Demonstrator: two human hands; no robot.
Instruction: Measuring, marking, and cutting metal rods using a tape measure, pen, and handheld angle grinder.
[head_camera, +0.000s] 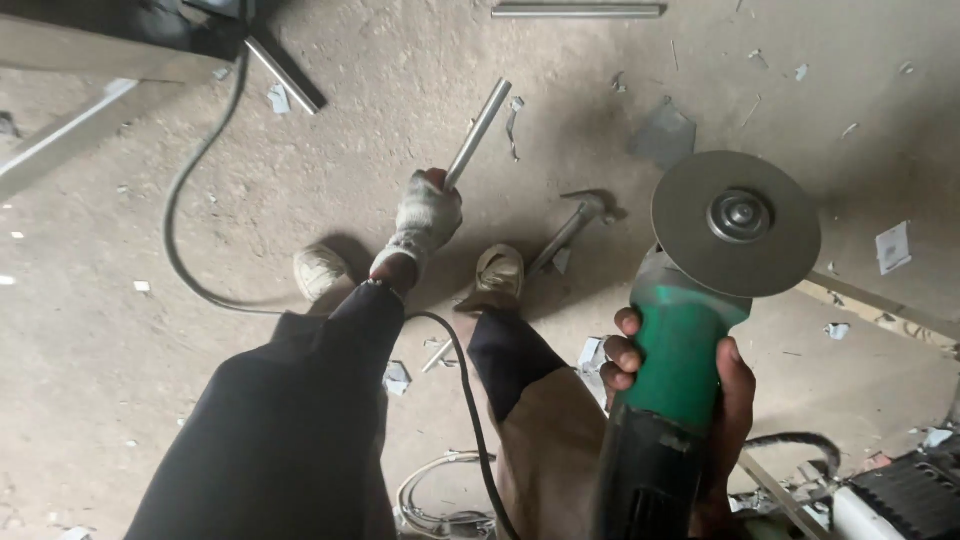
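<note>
The left hand (427, 215), wrapped in a worn pale glove, sits at centre frame, its dark-sleeved arm stretched forward and down, fingers curled in a closed fist. The bare right hand (690, 385), lower right of the frame, is raised nearer the camera, fingers and thumb wrapped tight.

The angle grinder (690, 340) runs off the bottom edge.

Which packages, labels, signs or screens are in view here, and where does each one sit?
Small white card or tag: lying flat on the dusty floor at far right, beside the grinder's disc; squarish, with faint grey marks.
No screens, signs or packages show.
</note>
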